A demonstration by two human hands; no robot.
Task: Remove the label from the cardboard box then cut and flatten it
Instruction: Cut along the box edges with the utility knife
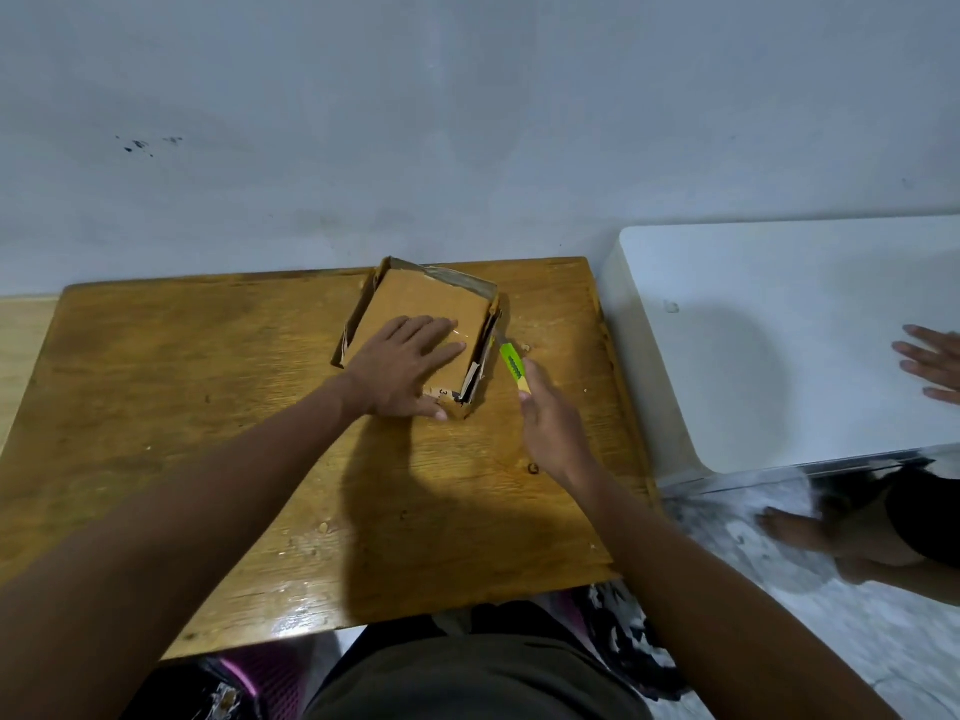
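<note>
**Blade close to the pressing hand**

The cardboard box [423, 324] is kept on the wooden table [208, 407] by the left hand [402, 366], fingers flat and spread. The cutter [514, 367] is gripped by the right hand [550, 428] at the box's right wall. If the blade slips, the thumb nearby could be cut.

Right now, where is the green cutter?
The green cutter is in the right hand, at the cardboard box's right side, on the wooden table.

Wooden table [218, 407] under a cardboard box [426, 304]
</note>
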